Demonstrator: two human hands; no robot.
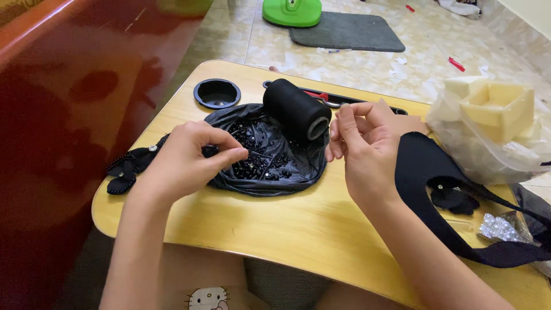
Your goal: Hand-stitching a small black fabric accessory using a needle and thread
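left hand: fingers pinched over small shiny black beads in crumpled black plastic bag; right hand: fingers pinched, hold unclear; black thread spool on yellow wooden counter

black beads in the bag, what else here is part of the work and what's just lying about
In hand:
- left hand pinching at loose black beads
- crumpled black plastic bag holding them
- right hand, fingertips pinched together
- black thread spool

Lying about:
- round black cup holder
- cream foam blocks in clear bag
- green plastic object and grey floor mat
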